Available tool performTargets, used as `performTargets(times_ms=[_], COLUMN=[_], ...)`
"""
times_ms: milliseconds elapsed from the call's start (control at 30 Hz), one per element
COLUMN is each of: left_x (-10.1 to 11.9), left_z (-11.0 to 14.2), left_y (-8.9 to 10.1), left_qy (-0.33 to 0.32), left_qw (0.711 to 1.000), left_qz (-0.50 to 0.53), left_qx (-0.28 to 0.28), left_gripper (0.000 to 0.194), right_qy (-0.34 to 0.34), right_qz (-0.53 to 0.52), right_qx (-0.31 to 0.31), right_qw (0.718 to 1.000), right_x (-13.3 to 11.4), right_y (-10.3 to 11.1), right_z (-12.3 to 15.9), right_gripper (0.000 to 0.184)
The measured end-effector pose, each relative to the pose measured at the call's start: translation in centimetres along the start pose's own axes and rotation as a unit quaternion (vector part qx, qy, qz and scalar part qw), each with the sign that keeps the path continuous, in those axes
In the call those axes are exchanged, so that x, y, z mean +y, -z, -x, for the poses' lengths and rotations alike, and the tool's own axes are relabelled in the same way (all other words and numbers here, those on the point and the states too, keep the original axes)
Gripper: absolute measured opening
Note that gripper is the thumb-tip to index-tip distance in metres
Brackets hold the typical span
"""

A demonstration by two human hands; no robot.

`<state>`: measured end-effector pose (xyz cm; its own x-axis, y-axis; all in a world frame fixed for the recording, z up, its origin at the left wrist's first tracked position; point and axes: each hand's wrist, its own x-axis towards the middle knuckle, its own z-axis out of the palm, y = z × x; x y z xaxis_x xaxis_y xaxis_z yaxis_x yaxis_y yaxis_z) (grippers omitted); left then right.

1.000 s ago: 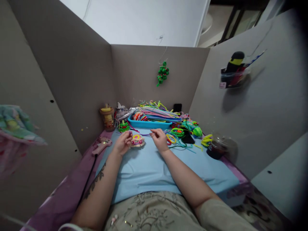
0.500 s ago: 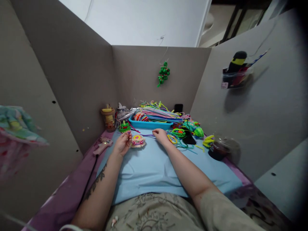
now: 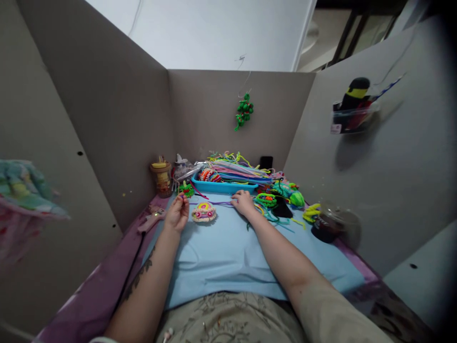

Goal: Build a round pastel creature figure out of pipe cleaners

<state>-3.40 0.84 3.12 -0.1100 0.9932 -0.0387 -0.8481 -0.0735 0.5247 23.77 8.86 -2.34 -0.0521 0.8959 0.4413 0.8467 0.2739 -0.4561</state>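
My left hand (image 3: pixel 177 212) is raised at the left of the blue mat, its thumb and fingers pinched on a small purple piece (image 3: pixel 183 196), possibly a chenille stem end. Thin purple chenille stems (image 3: pixel 219 203) run across the mat to my right hand (image 3: pixel 243 204), whose bent fingers close over their right end; the fingertips are partly hidden. Between the hands, nearer to me, lies a round, cream-edged fuzzy ornament (image 3: pixel 204 212) with a pink and yellow pattern. A green fuzzy piece (image 3: pixel 186 189) sits just behind my left hand.
A blue tray (image 3: pixel 224 187) piled with colourful chenille stems (image 3: pixel 239 170) stands at the back. Green fuzzy pieces (image 3: pixel 266 199) and a dark phone-like slab (image 3: pixel 283 208) lie right. A pink glue gun (image 3: pixel 152 220) is left, a dark-filled cup (image 3: pixel 325 227) right. Grey panels enclose the table.
My left hand has moved slightly left, away from the ornament. My right hand has shifted a little right and lower, its fingers now turned more downward over the purple stems.
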Motion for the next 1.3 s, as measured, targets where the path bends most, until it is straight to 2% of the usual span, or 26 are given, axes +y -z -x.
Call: performTargets(times_ms=[100,267,367,467,567,733,933,1067,1200,1267,1300], left_x=[0.5,1.6,1.9,1.6,1.0,1.0,1.0,0.9,0.7,0.5,0.3], left_z=[-0.2,-0.7,-0.9,-0.8,-0.6,-0.6,-0.7,-0.7,-0.6,-0.4,-0.3], left_y=[0.1,0.6,0.9,0.8,0.5,0.3,0.4,0.4,0.4,0.4,0.3], left_qy=[-0.01,-0.034,-0.051,-0.052,-0.043,-0.049,-0.055,-0.054,-0.05,-0.043,-0.037], left_qw=[1.0,0.998,0.997,0.997,0.998,0.998,0.998,0.998,0.998,0.998,0.998], left_qz=[0.027,0.057,0.062,0.051,0.034,0.025,0.021,0.006,-0.019,-0.041,-0.055], left_qx=[0.005,0.002,0.006,0.016,0.021,0.031,0.034,0.029,0.017,0.004,-0.005], left_gripper=[0.021,0.02,0.018,0.019,0.021,0.018,0.019,0.015,0.013,0.013,0.012], right_qy=[0.001,-0.009,-0.02,-0.048,-0.088,-0.159,-0.189,-0.174,-0.118,-0.059,0.032], right_qz=[-0.018,-0.096,-0.168,-0.249,-0.346,-0.502,-0.624,-0.672,-0.691,-0.685,-0.653], right_qx=[0.007,0.053,0.092,0.143,0.188,0.236,0.27,0.306,0.361,0.392,0.42], right_qw=[1.0,0.994,0.981,0.957,0.915,0.817,0.708,0.652,0.616,0.611,0.629], right_x=[-0.4,-0.3,-0.3,-0.5,-0.5,0.3,1.3,2.2,2.0,0.5,-0.7], right_y=[-0.6,0.1,1.0,1.6,1.9,2.3,3.8,6.5,11.8,15.1,16.7], right_z=[-0.2,0.2,0.8,1.4,1.6,1.6,1.5,1.4,2.3,3.5,4.3], right_gripper=[0.004,0.012,0.015,0.016,0.02,0.027,0.023,0.017,0.012,0.009,0.007])
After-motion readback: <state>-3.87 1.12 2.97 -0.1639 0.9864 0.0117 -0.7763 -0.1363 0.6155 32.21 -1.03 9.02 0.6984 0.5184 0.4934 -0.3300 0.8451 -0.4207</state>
